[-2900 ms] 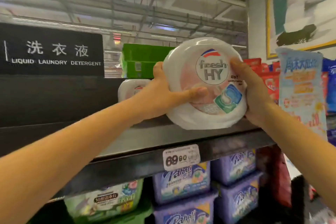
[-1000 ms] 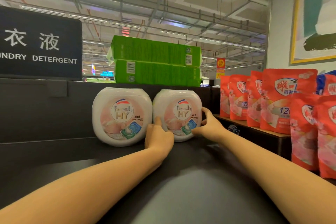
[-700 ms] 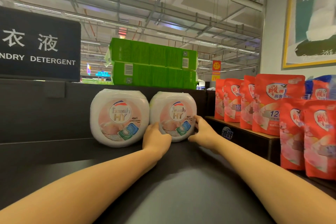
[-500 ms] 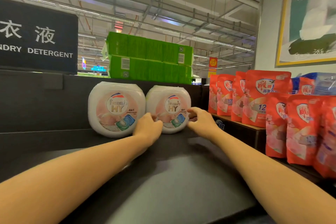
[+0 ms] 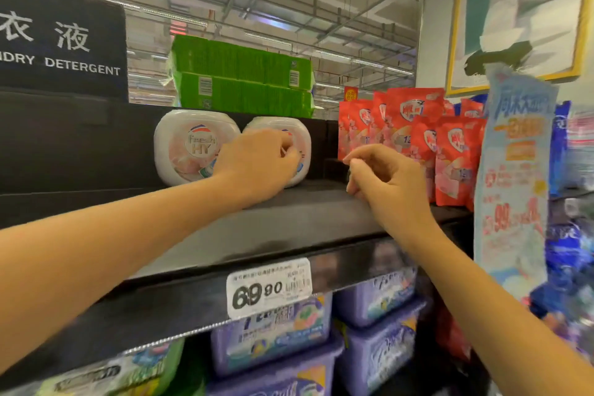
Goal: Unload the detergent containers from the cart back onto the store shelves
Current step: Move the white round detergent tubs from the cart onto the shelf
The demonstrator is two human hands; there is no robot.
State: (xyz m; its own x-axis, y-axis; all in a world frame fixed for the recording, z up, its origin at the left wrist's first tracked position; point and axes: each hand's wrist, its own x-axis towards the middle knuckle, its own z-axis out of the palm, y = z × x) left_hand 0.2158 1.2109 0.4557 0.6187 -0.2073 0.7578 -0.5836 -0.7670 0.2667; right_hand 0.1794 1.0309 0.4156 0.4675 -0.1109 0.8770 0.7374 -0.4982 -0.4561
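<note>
Two white round "fresh HY" detergent tubs stand upright side by side at the back of the black top shelf (image 5: 289,219). The left tub (image 5: 189,148) is in full view. My left hand (image 5: 257,161) covers most of the right tub (image 5: 276,124), its fingers loosely curled and holding nothing; whether it touches the tub I cannot tell. My right hand (image 5: 385,180) hovers over the shelf to the right of that tub, apart from it, fingers loosely curled and empty.
Red refill pouches (image 5: 414,125) stand on a raised step to the right. Green boxes (image 5: 241,74) sit behind the tubs. Purple tubs (image 5: 273,331) fill the shelf below the 69.90 price tag (image 5: 268,288). A paper promo banner (image 5: 514,170) hangs at right.
Both hands set the tub beside the first one, let go and drew back toward me. My view has dropped, so the shelf edge and lower shelf show again.
</note>
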